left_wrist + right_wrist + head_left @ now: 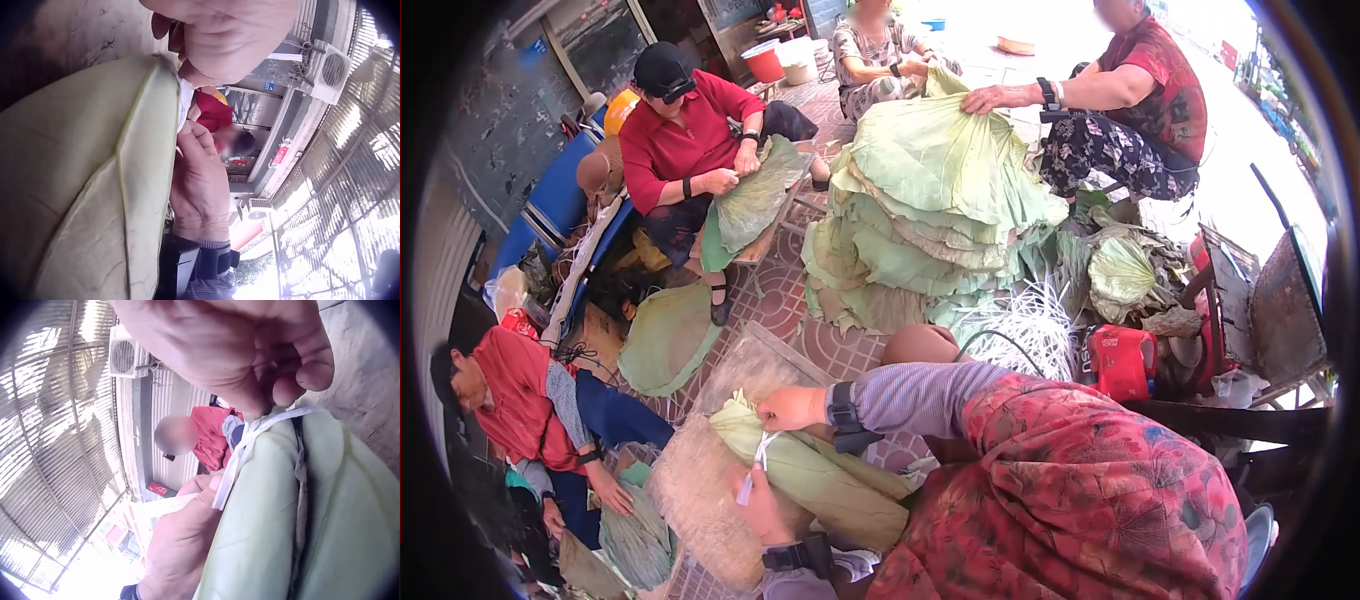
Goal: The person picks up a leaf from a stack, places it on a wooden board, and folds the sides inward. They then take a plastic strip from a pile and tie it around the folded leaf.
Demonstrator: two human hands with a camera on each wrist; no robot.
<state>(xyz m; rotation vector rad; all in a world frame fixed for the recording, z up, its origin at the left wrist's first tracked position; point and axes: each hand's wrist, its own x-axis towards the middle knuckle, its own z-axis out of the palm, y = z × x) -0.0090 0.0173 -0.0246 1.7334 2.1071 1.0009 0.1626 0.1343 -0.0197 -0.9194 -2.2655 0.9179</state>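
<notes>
A rolled bundle of pale green lotus leaves (840, 485) lies across a worn wooden board (695, 470). A white strip (234, 465) wraps round the bundle near its end. My left hand (765, 512) pinches a length of this strip below the bundle; the right wrist view shows the left thumb (203, 495) pressed on it. At the bundle's upper side, my right hand (793, 408) grips the strip between thumb and curled fingers, as the left wrist view shows its fingertips (194, 132) at the white band. The bundle partly hides both grips.
A tall stack of lotus leaves (930, 200) stands ahead, beside a heap of white strips (1025, 330). A red bag (1122, 362) and a metal chair (1285, 300) are at the right. Several people sit around handling leaves; a single leaf (665, 340) lies on the tiled floor.
</notes>
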